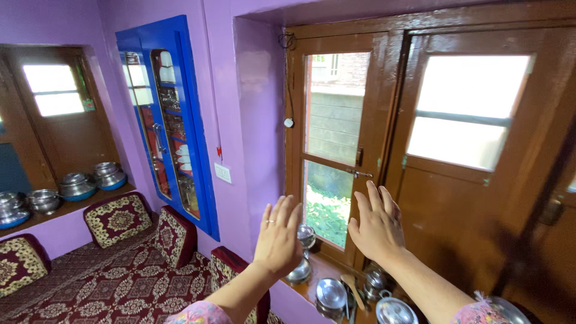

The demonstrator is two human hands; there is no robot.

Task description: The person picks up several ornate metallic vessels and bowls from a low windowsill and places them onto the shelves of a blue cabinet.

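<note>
My left hand [279,237] is raised with its fingers spread and holds nothing; a ring shows on one finger. My right hand [378,225] is raised beside it, also spread and empty. Both reach toward a brown wooden window [336,150] with glass panes and a small latch [359,174]. On the sill below the hands stand several steel vessels [332,295] and a steel cup [306,235]. Neither hand touches the window or the vessels.
A blue glass-fronted wall cabinet [171,120] with dishes hangs on the purple wall at left. Patterned maroon cushions [120,219] line a floor seat below. More steel pots [75,186] sit on a far-left sill. A white switch [222,173] is on the wall.
</note>
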